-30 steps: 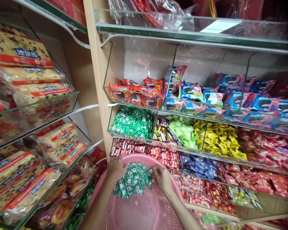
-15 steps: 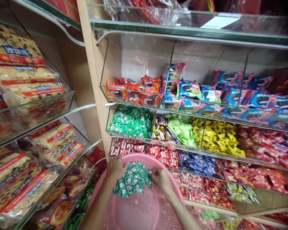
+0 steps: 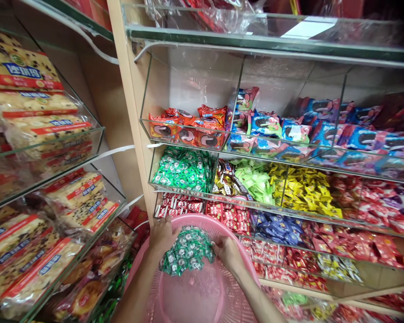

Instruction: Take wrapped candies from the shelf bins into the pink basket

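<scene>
A pink plastic basket (image 3: 185, 296) with mesh sides is at the bottom middle, tilted towards the camera. Green-wrapped candies (image 3: 187, 251) lie heaped against its far side. My left hand (image 3: 163, 237) is closed over the basket's upper left rim, beside the heap. Inside the basket on the right is my right hand (image 3: 228, 253), its fingers curled at the right edge of the green candies. What those fingers hold, if anything, cannot be made out.
Behind the basket, a glass shelf bin holds more green candies (image 3: 185, 170). Yellow candies (image 3: 306, 190) and blue candies (image 3: 279, 229) fill bins to the right. Packaged cakes (image 3: 37, 107) are stacked on the left shelves. A wooden upright (image 3: 129, 107) and glass shelf edges stand close around.
</scene>
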Demonstrator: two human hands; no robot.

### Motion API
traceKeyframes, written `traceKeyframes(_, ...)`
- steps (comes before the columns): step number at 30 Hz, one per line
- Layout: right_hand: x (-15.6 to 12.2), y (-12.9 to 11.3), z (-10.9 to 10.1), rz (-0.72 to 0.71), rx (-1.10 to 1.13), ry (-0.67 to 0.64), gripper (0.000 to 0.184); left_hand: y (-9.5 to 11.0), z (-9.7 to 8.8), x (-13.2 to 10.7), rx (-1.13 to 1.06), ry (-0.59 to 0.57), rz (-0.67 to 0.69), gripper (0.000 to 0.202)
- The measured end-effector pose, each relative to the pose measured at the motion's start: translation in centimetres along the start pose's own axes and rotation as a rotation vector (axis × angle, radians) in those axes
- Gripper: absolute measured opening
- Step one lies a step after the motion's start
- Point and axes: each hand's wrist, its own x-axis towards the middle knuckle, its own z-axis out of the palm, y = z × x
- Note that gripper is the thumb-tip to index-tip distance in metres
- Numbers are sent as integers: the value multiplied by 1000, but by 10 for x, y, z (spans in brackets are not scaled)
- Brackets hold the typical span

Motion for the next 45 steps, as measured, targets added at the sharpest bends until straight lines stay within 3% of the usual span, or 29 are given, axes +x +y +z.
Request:
traceKeyframes(12, 2, -2, 5, -4, -300, -44, 22, 2, -2, 0, 35, 4, -10, 51)
traceKeyframes(20, 2, -8, 10, -49, -324, -59, 23, -1, -1, 1, 26, 2, -28, 48)
traceKeyframes(25, 5, -18, -5, -77, -227, 8, 18, -4, -1, 0, 14, 21, -43, 49)
traceKeyframes(29, 4, -47, -33, -160, -144, 73, 27, -7, 0, 0, 4, 44, -59, 50)
traceKeyframes(33, 1, -94, -66, -317, -115, 68, 30, -10, 2, 1, 2, 33, -79, 50)
traceKeyframes(38, 15, -152, -102, -579, -283, 156, 24, -10, 0, 0, -1, 20, -91, 48)
traceKeyframes(42, 43, -188, -118, -596, -592, 131, 25, -10, -3, -2, -10, 20, -93, 47)
traceKeyframes(45, 67, -207, -118, -460, -707, 35, 27, -10, -5, -3, -15, 14, -95, 48)
